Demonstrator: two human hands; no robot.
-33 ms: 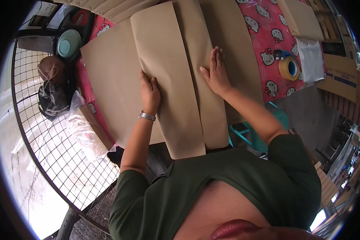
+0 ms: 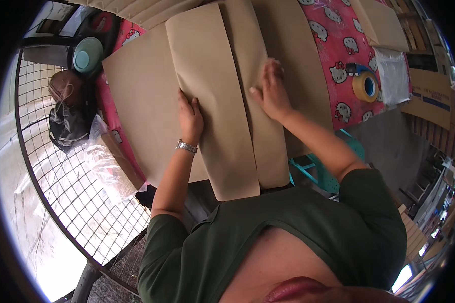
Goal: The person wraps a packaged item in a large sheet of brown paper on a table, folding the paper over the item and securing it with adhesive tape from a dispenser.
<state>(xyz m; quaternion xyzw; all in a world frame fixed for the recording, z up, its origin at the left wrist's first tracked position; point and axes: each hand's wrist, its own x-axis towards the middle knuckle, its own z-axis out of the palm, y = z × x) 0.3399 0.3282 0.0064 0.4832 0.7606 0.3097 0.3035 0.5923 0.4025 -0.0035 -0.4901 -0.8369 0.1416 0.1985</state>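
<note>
A large sheet of brown paper (image 2: 146, 101) lies on a table covered with a red patterned cloth (image 2: 338, 45). Two long flaps of it are folded over the middle and overlap. My left hand (image 2: 189, 117), with a metal watch (image 2: 186, 147) on its wrist, lies flat on the left flap (image 2: 212, 126). On the narrower right flap (image 2: 253, 55), near the overlap, my right hand (image 2: 270, 91) presses down with its fingers spread. Neither hand grips anything.
A yellow tape roll (image 2: 365, 86), clear plastic bags (image 2: 392, 68) and a brown wrapped packet (image 2: 381, 25) lie at the right. Cardboard boxes (image 2: 432, 98) stand beyond them. A wire mesh panel (image 2: 60, 171), a black bag (image 2: 65, 129) and a teal bowl (image 2: 87, 54) are on the left. A teal stool (image 2: 333, 169) stands under the table.
</note>
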